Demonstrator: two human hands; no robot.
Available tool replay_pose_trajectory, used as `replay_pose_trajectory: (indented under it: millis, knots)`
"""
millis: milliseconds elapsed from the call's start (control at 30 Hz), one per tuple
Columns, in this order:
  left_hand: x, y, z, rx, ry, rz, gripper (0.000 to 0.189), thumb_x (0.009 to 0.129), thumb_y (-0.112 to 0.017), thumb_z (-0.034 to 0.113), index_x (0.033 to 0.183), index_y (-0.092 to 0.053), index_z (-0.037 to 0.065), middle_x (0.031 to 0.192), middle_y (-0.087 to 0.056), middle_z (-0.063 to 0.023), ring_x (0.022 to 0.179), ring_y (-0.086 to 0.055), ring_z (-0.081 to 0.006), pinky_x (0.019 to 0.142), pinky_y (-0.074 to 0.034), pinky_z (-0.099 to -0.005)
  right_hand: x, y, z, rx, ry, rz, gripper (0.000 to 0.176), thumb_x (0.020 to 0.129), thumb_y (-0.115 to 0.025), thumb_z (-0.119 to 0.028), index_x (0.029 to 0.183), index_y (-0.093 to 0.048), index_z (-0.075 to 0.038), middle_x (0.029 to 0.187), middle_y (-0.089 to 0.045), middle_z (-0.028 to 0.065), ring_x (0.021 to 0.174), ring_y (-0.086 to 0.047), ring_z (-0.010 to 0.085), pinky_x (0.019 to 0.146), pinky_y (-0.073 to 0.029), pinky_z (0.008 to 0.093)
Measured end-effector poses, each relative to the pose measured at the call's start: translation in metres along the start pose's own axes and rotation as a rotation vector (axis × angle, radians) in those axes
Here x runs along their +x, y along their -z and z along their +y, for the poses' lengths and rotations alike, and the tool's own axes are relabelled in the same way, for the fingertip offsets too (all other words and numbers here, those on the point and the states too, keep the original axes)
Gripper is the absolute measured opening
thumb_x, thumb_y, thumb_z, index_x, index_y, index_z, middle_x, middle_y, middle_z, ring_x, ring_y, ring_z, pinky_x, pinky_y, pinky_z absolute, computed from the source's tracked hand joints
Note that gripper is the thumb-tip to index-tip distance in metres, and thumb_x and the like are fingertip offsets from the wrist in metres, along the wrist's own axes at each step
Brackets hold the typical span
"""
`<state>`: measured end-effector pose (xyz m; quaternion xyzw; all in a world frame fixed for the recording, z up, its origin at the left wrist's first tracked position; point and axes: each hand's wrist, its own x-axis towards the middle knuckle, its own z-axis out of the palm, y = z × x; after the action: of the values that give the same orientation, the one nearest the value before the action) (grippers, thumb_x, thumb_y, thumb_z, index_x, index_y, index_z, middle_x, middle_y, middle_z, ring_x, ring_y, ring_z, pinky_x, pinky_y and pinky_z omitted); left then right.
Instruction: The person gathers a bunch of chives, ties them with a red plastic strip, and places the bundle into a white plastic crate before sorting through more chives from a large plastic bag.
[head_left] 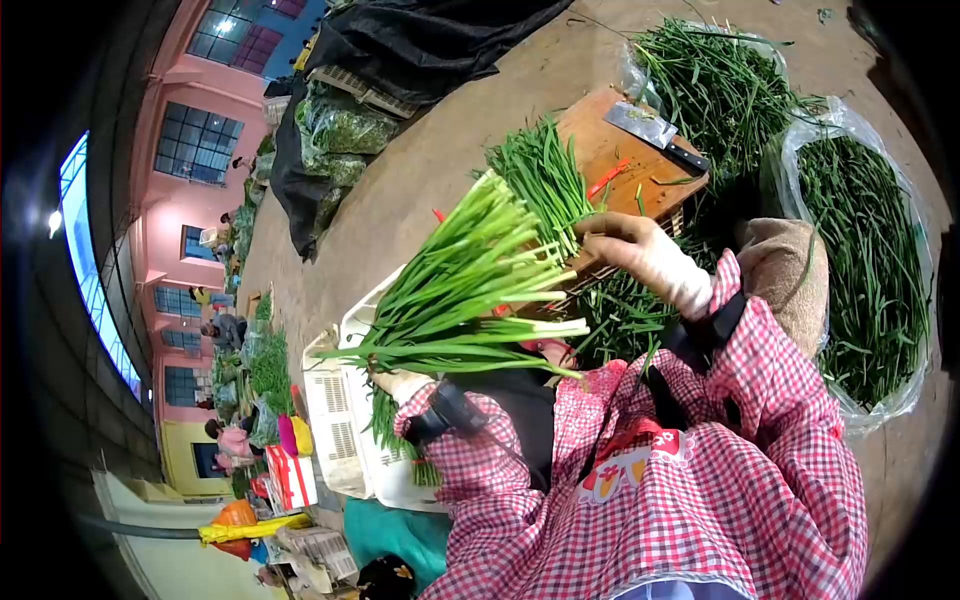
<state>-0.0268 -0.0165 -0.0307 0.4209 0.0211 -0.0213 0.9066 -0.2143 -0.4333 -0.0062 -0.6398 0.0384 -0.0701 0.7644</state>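
My left hand, mostly hidden under leaves, is closed around a large bunch of garlic chives. The pale cut ends fan out toward the right. My right hand is at the near edge of a wooden board, its thumb and fingers apart and nothing plainly between them. Close to those fingertips lies a pile of loose chives on the board. A cleaver with a black handle and a red strip rest there too.
Plastic bags of chives stand at the right, one more at the top. A brown cloth is beside my right arm. A white crate with chives is at my left. Black sheeting covers sacks of greens; people work farther off.
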Motion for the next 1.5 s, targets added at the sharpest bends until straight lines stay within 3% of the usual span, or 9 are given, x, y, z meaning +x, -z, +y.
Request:
replay_pose_trajectory:
  millis: [233, 400, 433, 700, 767, 900, 1033, 1200, 1500]
  knots:
    - [-0.017, -0.045, 0.007, 0.097, -0.047, 0.101, 0.048, 0.099, -0.039, 0.040, 0.134, -0.052, 0.009, 0.133, -0.056, -0.0078, 0.120, -0.053, -0.0250, 0.104, -0.040, -0.0452, 0.056, -0.020, 0.037, 0.093, 0.049, -0.650, 0.051, 0.091, -0.064, -0.023, 0.134, -0.049, 0.001, 0.127, -0.061, 0.0147, 0.114, -0.058, 0.0183, 0.099, -0.046, 0.0317]
    - [-0.025, -0.044, -0.007, 0.104, -0.041, -0.013, 0.042, 0.100, -0.039, 0.033, 0.130, -0.053, 0.007, 0.127, -0.057, -0.0040, 0.115, -0.054, -0.0183, 0.101, -0.042, -0.0374, 0.058, -0.062, 0.057, -0.579, 0.934, -0.199, 0.038, 0.087, -0.063, -0.021, 0.123, -0.063, -0.010, 0.112, -0.067, 0.0136, 0.096, -0.066, 0.0238, 0.089, -0.053, 0.0349]
    - [-0.023, -0.039, -0.008, 0.100, -0.038, -0.015, 0.042, 0.100, -0.039, 0.033, 0.130, -0.053, 0.007, 0.127, -0.057, -0.0040, 0.115, -0.054, -0.0182, 0.101, -0.042, -0.0373, 0.052, -0.080, 0.063, -0.134, 0.114, -0.073, 0.031, 0.083, -0.067, -0.025, 0.108, -0.069, -0.006, 0.100, -0.068, 0.0146, 0.084, -0.067, 0.0304, 0.078, -0.053, 0.0381]
    - [-0.032, -0.030, -0.013, 0.117, -0.035, -0.045, 0.038, 0.099, -0.043, 0.029, 0.128, -0.054, 0.007, 0.124, -0.057, -0.0037, 0.114, -0.055, -0.0173, 0.101, -0.043, -0.0363, 0.031, -0.074, 0.053, -0.235, 0.437, 0.408, 0.020, 0.089, -0.062, -0.018, 0.098, -0.067, -0.001, 0.083, -0.067, 0.0181, 0.072, -0.067, 0.0291, 0.064, -0.052, 0.0397]
    - [-0.034, -0.028, -0.012, 0.119, -0.035, -0.047, 0.037, 0.099, -0.043, 0.028, 0.127, -0.054, 0.007, 0.123, -0.057, -0.0037, 0.113, -0.055, -0.0171, 0.101, -0.043, -0.0361, 0.025, -0.059, 0.045, -0.196, 0.229, 0.448, 0.020, 0.092, -0.060, -0.017, 0.101, -0.067, 0.000, 0.079, -0.068, 0.0173, 0.065, -0.065, 0.0256, 0.062, -0.052, 0.0358]
    - [-0.036, -0.025, -0.013, 0.121, -0.038, -0.053, 0.035, 0.098, -0.045, 0.026, 0.126, -0.054, 0.007, 0.122, -0.057, -0.0035, 0.113, -0.055, -0.0166, 0.101, -0.043, -0.0356, 0.014, -0.001, 0.068, -0.376, 0.104, 0.434, 0.022, 0.091, -0.063, -0.018, 0.103, -0.066, -0.001, 0.085, -0.069, 0.0172, 0.075, -0.068, 0.0252, 0.071, -0.054, 0.0344]
    - [-0.035, -0.024, -0.015, 0.111, -0.051, -0.064, 0.033, 0.098, -0.047, 0.024, 0.125, -0.055, 0.007, 0.120, -0.057, -0.0034, 0.112, -0.056, -0.0162, 0.101, -0.043, -0.0351, 0.006, 0.058, 0.075, -1.197, -0.113, -0.022, 0.030, 0.085, -0.065, -0.026, 0.110, -0.067, -0.009, 0.094, -0.069, 0.0172, 0.091, -0.065, 0.0371, 0.080, -0.054, 0.0432]
    - [-0.030, -0.035, -0.021, 0.095, -0.064, -0.103, 0.030, 0.097, -0.049, 0.021, 0.123, -0.055, 0.007, 0.118, -0.057, -0.0033, 0.111, -0.056, -0.0157, 0.101, -0.044, -0.0345, -0.013, 0.037, -0.006, -0.246, 0.103, -0.086, 0.066, 0.082, -0.074, -0.031, 0.137, -0.050, -0.003, 0.124, -0.064, 0.0163, 0.108, -0.063, 0.0194, 0.093, -0.050, 0.0322]
    - [-0.011, -0.076, -0.031, -0.028, -0.178, -0.325, 0.026, 0.096, -0.053, 0.016, 0.120, -0.056, 0.006, 0.115, -0.057, -0.0030, 0.109, -0.057, -0.0147, 0.101, -0.044, -0.0334, 0.000, -0.033, 0.014, 0.278, 0.165, -0.365, 0.041, 0.087, -0.063, -0.013, 0.124, -0.058, 0.002, 0.093, -0.071, 0.0079, 0.078, -0.063, 0.0118, 0.070, -0.054, 0.0300]
